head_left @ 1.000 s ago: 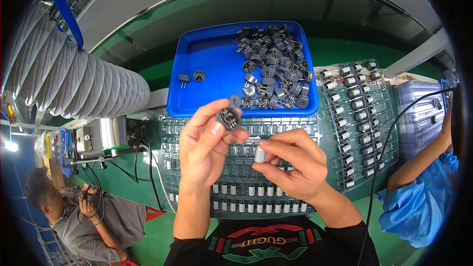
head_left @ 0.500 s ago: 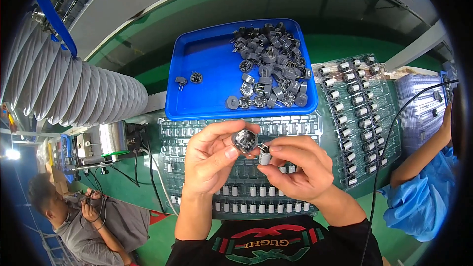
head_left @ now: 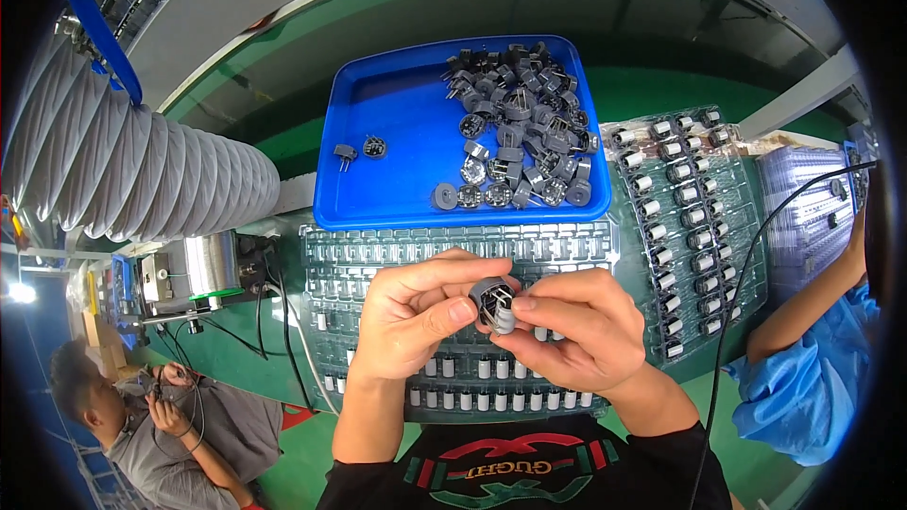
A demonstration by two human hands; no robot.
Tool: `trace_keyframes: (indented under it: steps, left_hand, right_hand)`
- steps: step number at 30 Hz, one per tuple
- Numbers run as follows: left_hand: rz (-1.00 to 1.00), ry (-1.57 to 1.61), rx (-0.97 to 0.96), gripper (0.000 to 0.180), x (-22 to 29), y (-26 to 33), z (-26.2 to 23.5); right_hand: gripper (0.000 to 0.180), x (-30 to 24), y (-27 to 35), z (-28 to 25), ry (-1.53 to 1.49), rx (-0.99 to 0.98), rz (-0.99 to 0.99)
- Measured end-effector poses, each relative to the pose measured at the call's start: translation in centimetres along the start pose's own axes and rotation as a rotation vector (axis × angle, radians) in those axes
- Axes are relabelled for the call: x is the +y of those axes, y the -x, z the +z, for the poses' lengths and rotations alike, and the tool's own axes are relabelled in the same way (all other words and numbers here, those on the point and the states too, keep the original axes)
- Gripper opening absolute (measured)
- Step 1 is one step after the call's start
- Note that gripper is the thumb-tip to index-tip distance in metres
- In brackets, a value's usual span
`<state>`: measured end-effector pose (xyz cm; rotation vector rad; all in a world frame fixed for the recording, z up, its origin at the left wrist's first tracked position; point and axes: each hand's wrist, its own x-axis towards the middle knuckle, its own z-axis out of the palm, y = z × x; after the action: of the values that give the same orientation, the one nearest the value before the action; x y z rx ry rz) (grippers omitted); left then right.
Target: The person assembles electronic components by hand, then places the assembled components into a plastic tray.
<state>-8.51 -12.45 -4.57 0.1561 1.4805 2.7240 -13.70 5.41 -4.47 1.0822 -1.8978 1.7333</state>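
My left hand [head_left: 411,321] pinches a round dark grey plastic housing [head_left: 484,295] between thumb and fingers, its open side with metal pins turned toward my right hand. Between the thumb and fingertips of my right hand [head_left: 586,331] is a small silver cylindrical capacitor [head_left: 504,323], held right against the open side of the housing. Its leads meet the pins there; whether they are hooked in I cannot tell. Beneath my hands lies a clear blister tray [head_left: 373,250] with rows of similar capacitors in its near pockets. Beyond stands a blue tray [head_left: 397,99] with many such housings heaped at its right.
To the right lies another blister tray [head_left: 756,274] of capacitors and dark parts, crossed by a black cable [head_left: 746,264]. Stacked clear trays [head_left: 794,194] stand farther right, near a person in blue [head_left: 803,368]. On the left are a ribbed hose [head_left: 179,175], a wire spool [head_left: 210,266] and a seated person [head_left: 198,425].
My right hand has brought the capacitor left and down onto the housing, closing the gap between them. My left hand has turned the housing to face it and moved slightly right.
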Motion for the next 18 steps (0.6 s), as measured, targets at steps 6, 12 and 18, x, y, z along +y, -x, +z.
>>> trace_keyframes:
  steps: [6,12,18]
  left_hand:
    - [-0.007,-0.074,0.012,0.035,0.19,0.04,0.04]
    - [-0.015,-0.093,0.008,0.034,0.25,0.05,-0.10]
    - [0.016,-0.188,0.051,0.034,0.58,0.01,0.29]
  right_hand:
    - [0.036,0.01,0.07,-0.02,0.024,-0.015,-0.007]
    - [0.035,-0.10,-0.23,-0.48,0.086,-0.054,-0.052]
    - [0.030,-0.32,-0.53,-0.63,0.202,-0.090,-0.111]
